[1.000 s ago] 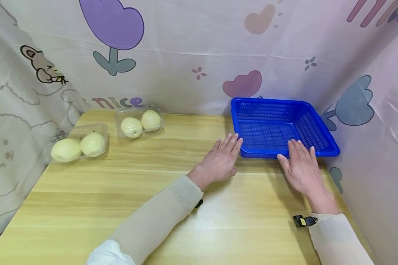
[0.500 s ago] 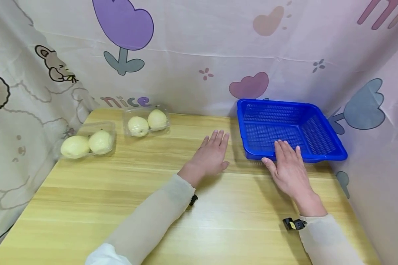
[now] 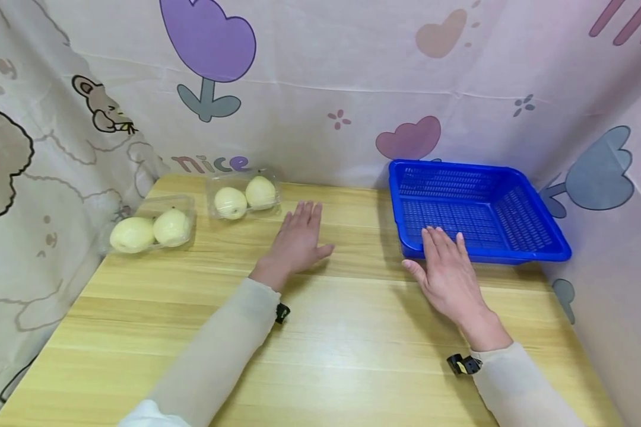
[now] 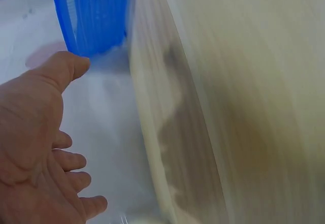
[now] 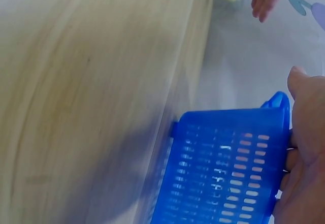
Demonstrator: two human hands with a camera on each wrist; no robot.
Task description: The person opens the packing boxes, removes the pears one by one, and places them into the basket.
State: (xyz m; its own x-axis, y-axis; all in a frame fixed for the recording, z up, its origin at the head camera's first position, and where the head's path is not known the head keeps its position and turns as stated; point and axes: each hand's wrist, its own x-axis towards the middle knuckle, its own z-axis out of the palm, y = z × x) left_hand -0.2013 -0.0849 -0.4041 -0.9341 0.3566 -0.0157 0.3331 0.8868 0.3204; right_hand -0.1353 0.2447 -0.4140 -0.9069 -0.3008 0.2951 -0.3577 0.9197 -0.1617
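Note:
A blue perforated basket [image 3: 481, 256] stands at the back right of the wooden table. My right hand [image 3: 451, 281] lies at its front rim, fingers straight over the edge and thumb outside; in the right wrist view the fingers of that hand [image 5: 304, 153] pass behind the basket wall [image 5: 218, 168]. Between the basket and the fruit, my left hand [image 3: 296, 240] hovers above the table with fingers extended, holding nothing. Just left of its fingertips is a clear plastic box with two pale yellow fruits [image 3: 230, 203]. Another clear box with two such fruits [image 3: 132, 235] sits farther left.
Patterned fabric [image 3: 310, 142] hangs behind the table and on both sides. The wooden table top [image 3: 331, 356] extends forward between my arms. A dark cord [image 3: 18, 376] shows at the lower left, beside the table edge.
My left hand has moved left from the basket's left corner toward the nearer fruit box. My right hand has shifted slightly left along the basket's front rim. The head view has turned a little left.

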